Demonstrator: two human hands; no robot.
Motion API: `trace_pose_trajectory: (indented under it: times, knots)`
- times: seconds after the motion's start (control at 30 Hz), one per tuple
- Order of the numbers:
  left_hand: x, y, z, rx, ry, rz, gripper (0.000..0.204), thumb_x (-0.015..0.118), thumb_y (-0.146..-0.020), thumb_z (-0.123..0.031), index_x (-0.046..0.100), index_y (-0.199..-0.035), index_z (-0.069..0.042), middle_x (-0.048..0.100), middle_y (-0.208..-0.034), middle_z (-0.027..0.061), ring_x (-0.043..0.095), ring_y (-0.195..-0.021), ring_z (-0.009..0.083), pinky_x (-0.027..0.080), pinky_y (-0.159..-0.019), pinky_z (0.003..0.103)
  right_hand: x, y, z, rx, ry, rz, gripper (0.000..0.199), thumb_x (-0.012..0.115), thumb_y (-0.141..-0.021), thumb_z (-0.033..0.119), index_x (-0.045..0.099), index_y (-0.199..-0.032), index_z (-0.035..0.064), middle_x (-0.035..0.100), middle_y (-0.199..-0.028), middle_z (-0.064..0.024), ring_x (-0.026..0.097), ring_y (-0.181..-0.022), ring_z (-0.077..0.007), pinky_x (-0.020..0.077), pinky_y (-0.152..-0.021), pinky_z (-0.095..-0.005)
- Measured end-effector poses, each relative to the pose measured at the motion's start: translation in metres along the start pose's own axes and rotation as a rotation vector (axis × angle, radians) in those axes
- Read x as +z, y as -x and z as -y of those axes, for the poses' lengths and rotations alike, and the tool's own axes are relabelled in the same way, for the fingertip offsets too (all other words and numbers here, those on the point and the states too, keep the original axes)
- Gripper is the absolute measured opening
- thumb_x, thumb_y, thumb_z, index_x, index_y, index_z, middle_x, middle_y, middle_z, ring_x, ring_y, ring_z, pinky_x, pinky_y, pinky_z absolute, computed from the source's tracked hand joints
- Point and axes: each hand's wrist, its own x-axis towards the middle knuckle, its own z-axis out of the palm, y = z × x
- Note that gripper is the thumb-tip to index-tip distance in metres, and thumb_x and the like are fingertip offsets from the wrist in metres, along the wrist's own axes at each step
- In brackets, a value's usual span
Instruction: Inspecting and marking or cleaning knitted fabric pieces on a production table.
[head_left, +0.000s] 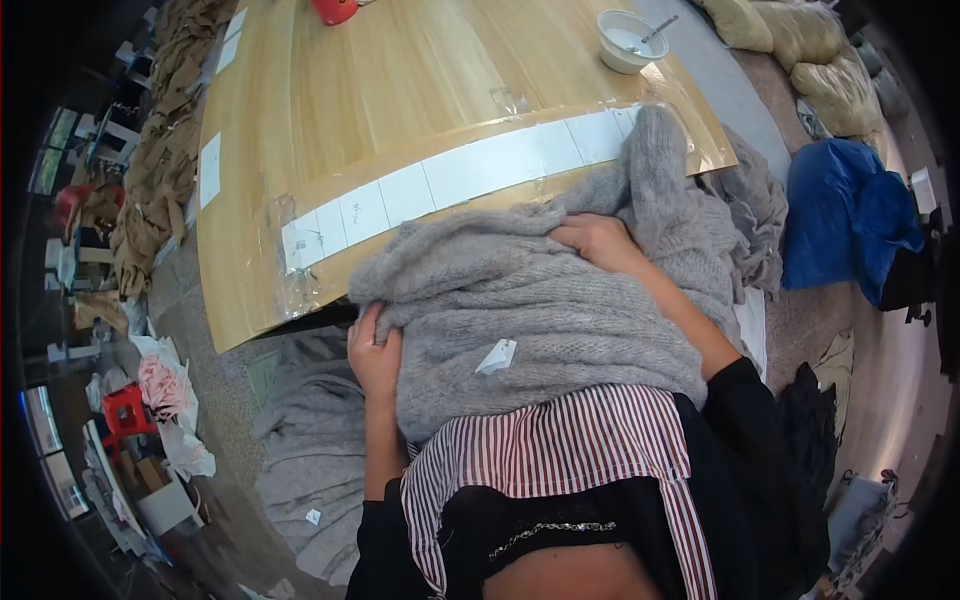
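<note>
Evidently arranging a grey knit garment (pixel 560 315), bunched between the bench (pixel 430 80) edge and a striped apron (pixel 570 440); pinches its near-left edge with the left hand (pixel 376 355), grasps upper folds with the right hand (pixel 600 243). Probably calls next for straightening those folds.

Before me at frame centre, a garment (pixel 540 305) overlaps the near edge of a table (pixel 350 100), which bears a bowl (pixel 625 63) at upper right.
</note>
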Motion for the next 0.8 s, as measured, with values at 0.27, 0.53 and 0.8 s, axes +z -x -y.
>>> trace_pose_trajectory:
  times: [0.27,0.53,0.8]
  knots:
    - [-0.093,-0.037,-0.045,-0.287,1.295,-0.321,0.018,0.050,-0.074,0.011,0.060,-0.083,-0.001,0.059,-0.087,0.0039,0.054,-0.084,0.0129,0.043,-0.081,0.024,-0.075,-0.011,0.032,0.225,-0.834,-0.596,0.026,0.055,-0.093,0.017,0.064,-0.106,-0.0028,0.065,-0.098,-0.0024,0.057,-0.090,-0.0126,0.0437,-0.082,-0.0252]
    - [-0.130,-0.083,0.004,-0.165,0.451,-0.589,0.027,0.043,-0.074,0.011,0.059,-0.092,-0.001,0.059,-0.087,0.0065,0.056,-0.079,0.0146,0.047,-0.075,0.027,-0.147,0.014,0.075,-0.525,-0.121,-0.306,0.028,0.064,-0.078,0.005,0.069,-0.106,0.0080,0.064,-0.094,-0.0078,0.060,-0.084,-0.0206,0.0467,-0.077,-0.0277]
    - [-0.054,-0.025,-0.023,0.003,0.264,-0.194,0.041,0.049,-0.076,0.005,0.060,-0.115,-0.001,0.063,-0.106,0.0173,0.062,-0.100,0.0283,0.046,-0.088,0.033,-0.056,0.049,0.055,-0.304,0.067,0.014,0.040,0.066,-0.079,0.026,0.064,-0.119,0.0238,0.058,-0.111,-0.0061,0.052,-0.096,-0.0261,0.0440,-0.080,-0.0364]
